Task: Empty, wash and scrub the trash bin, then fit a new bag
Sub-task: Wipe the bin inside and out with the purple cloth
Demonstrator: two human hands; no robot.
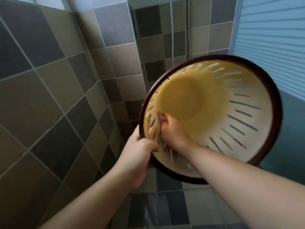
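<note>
Your left hand (140, 154) grips the bin (247, 113) by its dark rim, mouth tipped towards you; your right hand (171, 129) reaches inside, fingers curled against the slotted wall.

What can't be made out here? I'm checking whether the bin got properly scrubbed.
- Whether the right hand holds a sponge: head view, its curled fingers hide the palm.
- Cleanliness of the trash bin: motion blur smears the inner wall.
- Bin's outer side: faces away.
- Left hand fingers: hidden behind the rim it grips.
</note>
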